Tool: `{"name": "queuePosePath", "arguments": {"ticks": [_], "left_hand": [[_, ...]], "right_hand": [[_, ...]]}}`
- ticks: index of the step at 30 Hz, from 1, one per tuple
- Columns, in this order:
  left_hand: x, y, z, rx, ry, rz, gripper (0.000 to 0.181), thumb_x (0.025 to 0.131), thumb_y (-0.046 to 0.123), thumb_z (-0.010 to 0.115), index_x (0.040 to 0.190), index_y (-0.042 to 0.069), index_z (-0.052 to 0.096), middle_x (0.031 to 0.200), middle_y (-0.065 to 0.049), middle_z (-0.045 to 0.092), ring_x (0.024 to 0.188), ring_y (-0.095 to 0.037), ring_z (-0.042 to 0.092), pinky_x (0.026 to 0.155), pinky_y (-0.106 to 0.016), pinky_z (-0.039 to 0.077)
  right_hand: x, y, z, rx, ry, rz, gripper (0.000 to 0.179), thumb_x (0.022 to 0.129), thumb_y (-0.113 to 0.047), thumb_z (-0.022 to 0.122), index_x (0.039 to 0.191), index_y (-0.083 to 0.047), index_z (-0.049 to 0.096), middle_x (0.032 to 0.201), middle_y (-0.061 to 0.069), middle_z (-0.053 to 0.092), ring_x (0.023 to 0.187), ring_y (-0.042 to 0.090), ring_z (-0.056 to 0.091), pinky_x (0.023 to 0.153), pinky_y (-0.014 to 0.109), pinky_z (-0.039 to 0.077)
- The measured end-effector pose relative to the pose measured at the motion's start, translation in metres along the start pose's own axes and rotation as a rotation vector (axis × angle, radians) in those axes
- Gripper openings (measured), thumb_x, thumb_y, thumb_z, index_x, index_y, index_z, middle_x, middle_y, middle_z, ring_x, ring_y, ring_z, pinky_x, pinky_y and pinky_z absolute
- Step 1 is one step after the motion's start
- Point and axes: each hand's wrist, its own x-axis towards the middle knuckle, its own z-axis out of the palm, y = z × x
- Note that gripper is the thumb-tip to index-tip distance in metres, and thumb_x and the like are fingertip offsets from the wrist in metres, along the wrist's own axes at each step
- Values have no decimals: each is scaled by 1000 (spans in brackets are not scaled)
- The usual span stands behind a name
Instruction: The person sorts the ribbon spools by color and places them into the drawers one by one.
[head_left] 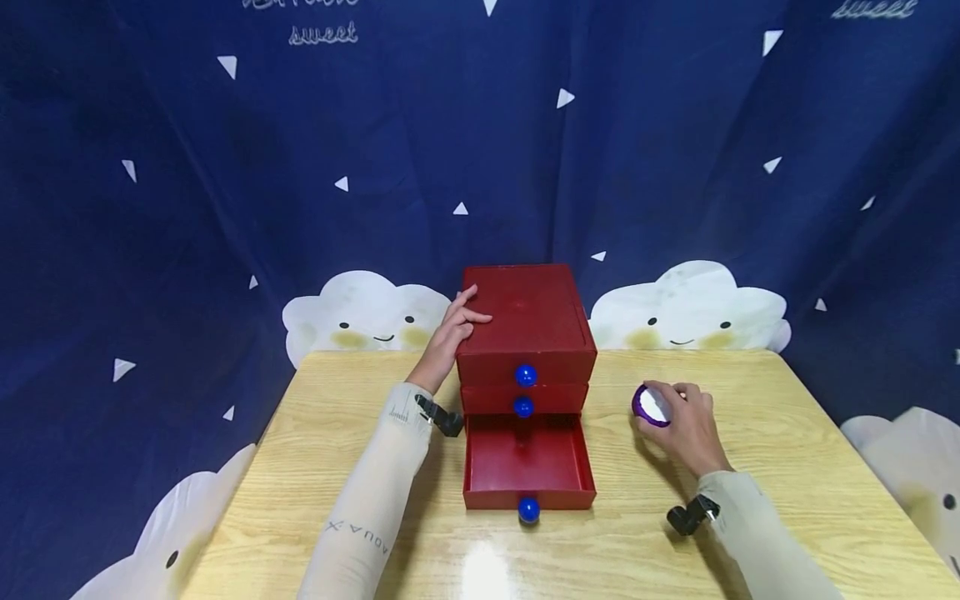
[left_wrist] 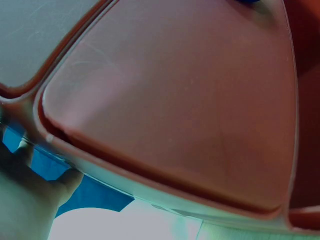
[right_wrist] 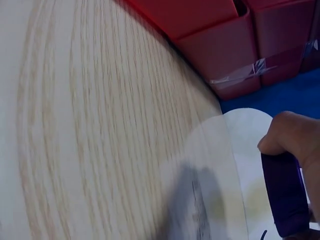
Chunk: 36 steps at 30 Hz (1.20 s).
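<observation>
A red drawer cabinet [head_left: 525, 312] with blue round knobs stands at the table's middle. Its bottom drawer [head_left: 525, 471] is pulled out and bare inside; the two upper ones are in. My left hand [head_left: 450, 333] rests on the cabinet's top left edge, fingers extended over it; the left wrist view shows its thumb by the cabinet's side. To the right of the cabinet, my right hand [head_left: 686, 425] pinches a round purple-rimmed disc [head_left: 652, 406] with a white face between thumb and fingers, above the table. Its dark purple edge shows in the right wrist view.
The cabinet stands on a light wooden table [head_left: 352, 400], toward its back edge. Behind the table hangs a dark blue curtain [head_left: 450, 125] with white triangles and smiling clouds. Clear tape [right_wrist: 240, 75] crosses the cabinet's side.
</observation>
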Motion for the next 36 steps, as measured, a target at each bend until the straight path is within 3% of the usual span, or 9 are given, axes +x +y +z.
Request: {"name": "queuePosePath", "arguments": {"ticks": [16,36], "left_hand": [[1,-2,1,-19,-2,14,35,95,2,36,118,-11,59,158,-17,19,148,-20,-1,116,-48,-1],[2,0,2,-22,10,12,36,93,1,36,117,-13,59,157,-20,19,148,-28,-2,116,-50,-1]], "right_hand": [[-12,-19,2,61,55,-73,63,67,-21,83,126,-15,60,122,24,45,106,41,37,73,55,43],[-29,-46,-1,98,18,-91,65,67,-20,82,128,-20,60,123,20,44,109,36,36,75,53,44]]}}
